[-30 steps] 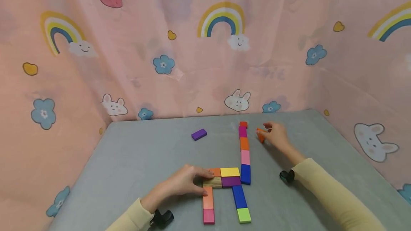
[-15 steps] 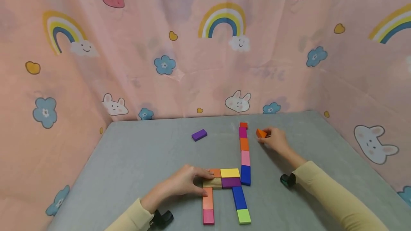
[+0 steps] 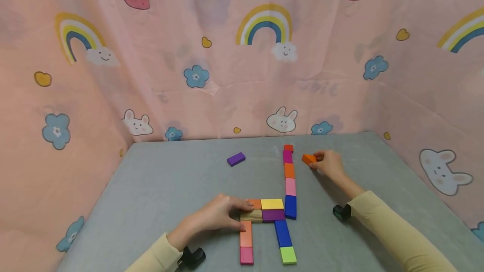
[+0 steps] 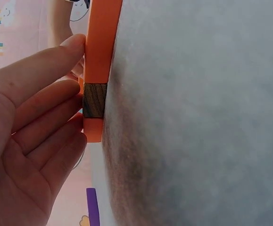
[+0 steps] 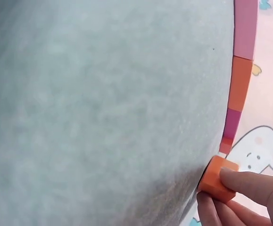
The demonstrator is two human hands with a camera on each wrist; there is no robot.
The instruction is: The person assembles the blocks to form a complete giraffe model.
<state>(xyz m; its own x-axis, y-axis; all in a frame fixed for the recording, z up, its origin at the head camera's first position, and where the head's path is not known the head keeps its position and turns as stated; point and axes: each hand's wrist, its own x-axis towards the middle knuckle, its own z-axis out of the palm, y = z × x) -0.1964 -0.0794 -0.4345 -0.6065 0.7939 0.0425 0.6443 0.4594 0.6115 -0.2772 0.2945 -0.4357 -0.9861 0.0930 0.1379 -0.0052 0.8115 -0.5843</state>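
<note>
In the head view my right hand (image 3: 330,165) pinches an orange block (image 3: 308,159) between thumb and fingers, just right of the far end of a column of blocks. The right wrist view shows that orange block (image 5: 216,179) close to the table. My left hand (image 3: 221,213) rests its extended fingers on the block figure, at a bare wooden block (image 3: 252,216) and a light orange block (image 3: 245,234). Beside the wooden block lie a purple block (image 3: 273,215), a yellow block (image 3: 272,204) and an orange one partly covered by my fingers.
The column runs from a blue block (image 3: 290,207) through pink, orange and magenta to a small red-orange block (image 3: 288,148). A loose purple block (image 3: 236,159) lies on the grey table (image 3: 181,171). A pink patterned curtain (image 3: 227,95) stands behind.
My right hand has turned the orange block and drawn it slightly nearer. The left hand stays on the same blocks. The head view has shifted a little.
</note>
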